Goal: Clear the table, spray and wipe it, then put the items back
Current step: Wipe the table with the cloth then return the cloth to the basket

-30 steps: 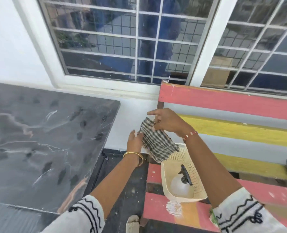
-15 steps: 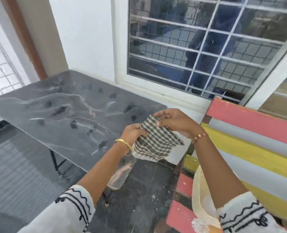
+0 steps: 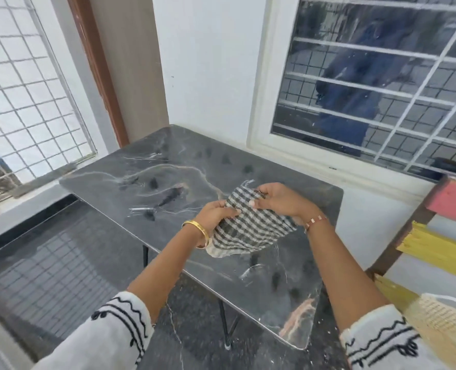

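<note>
- My left hand (image 3: 216, 210) and right hand (image 3: 276, 200) both pinch the green-and-cream checked cloth (image 3: 248, 228), bunched between them above the dark marbled table (image 3: 146, 180).
- Wiping with it bunched could leave streaks, I think.

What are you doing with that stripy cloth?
A person is holding a checked cloth in both hands above a dark marble-look table. The left hand grips one side and the right hand pinches the other, so the cloth hangs between them. Nothing sits on the part of the tabletop in view. A cream basket sits on the painted bench to the right. It looks like the wiping is about to start.
</note>
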